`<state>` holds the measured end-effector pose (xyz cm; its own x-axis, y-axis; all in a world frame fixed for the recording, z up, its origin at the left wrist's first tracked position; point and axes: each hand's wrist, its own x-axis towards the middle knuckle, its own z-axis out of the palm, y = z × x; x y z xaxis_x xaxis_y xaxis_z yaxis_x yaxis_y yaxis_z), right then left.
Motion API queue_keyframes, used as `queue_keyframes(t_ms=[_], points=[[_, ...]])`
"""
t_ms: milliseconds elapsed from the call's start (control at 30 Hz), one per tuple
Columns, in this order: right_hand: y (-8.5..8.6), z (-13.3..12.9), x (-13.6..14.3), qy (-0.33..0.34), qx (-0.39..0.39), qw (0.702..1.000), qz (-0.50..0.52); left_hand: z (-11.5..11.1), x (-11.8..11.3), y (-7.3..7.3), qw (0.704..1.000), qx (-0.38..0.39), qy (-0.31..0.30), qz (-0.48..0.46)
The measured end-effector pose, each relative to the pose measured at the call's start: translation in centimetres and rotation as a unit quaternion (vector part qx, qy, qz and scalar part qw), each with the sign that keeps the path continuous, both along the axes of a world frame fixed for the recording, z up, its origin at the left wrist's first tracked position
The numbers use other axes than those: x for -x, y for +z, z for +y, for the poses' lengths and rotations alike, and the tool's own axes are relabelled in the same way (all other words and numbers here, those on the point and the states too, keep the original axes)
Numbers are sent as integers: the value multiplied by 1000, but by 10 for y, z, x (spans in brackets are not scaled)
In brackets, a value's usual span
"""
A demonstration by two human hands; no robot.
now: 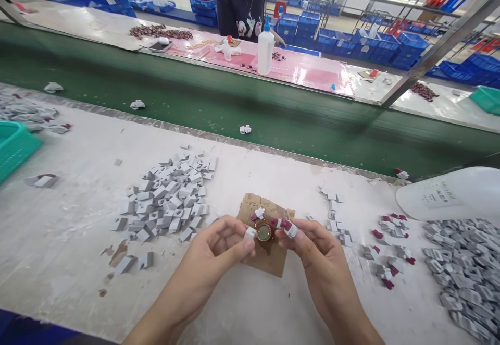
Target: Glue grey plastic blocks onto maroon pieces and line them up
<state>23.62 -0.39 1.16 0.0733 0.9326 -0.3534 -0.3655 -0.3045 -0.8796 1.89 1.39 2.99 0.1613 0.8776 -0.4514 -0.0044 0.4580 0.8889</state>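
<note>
My left hand (222, 248) pinches a small light-grey plastic block (250, 233) between thumb and fingers. In my right hand (316, 251) is a small grey and maroon plastic piece (287, 226), gripped at its grey end. Both hands hover over a brown cardboard square (273, 264) on the table. On that card sits a small round cap (264, 231) with brownish liquid around it. Just behind the cap lies another white and maroon piece (258, 213). To the left of my left hand spreads a pile of loose grey blocks (167, 194).
Grey and maroon pieces (392, 225) and a large heap of grey parts (461, 272) lie at right, near a white container (449, 194). A green basket (17, 144) stands at left. Beyond runs a green conveyor belt (187, 115) carrying several pieces; a person (240, 9) is across it.
</note>
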Motion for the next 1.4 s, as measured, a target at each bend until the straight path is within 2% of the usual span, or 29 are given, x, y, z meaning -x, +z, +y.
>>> queue_keyframes(t_ms=[200, 400, 733, 967, 1100, 1200, 1300, 1333, 1400], points=[[5, 4, 1, -2, 0, 996, 89, 9, -23, 6, 998, -31, 8, -52], [9, 4, 1, -13, -34, 999, 37, 14, -38, 7, 996, -58, -1, -69], [2, 1, 1, 0, -47, 999, 4, 14, -40, 3, 994, -75, -20, -83], [9, 3, -10, 57, -93, 993, -48, 15, -37, 9, 989, -130, -65, -1], [8, 3, -15, 50, -103, 990, -86, 21, -38, 14, 982, -147, -110, 32], [13, 14, -24, 67, -114, 984, -116, 40, -44, 17, 970, -167, -159, 76], [23, 44, -49, 111, -105, 965, -212, 78, -62, 21, 942, -203, -215, 157], [26, 59, -63, 95, -90, 953, -274, 94, -71, 22, 933, -221, -213, 188], [30, 91, -94, -1, -47, 911, -409, 131, -93, 22, 923, -249, -169, 239]])
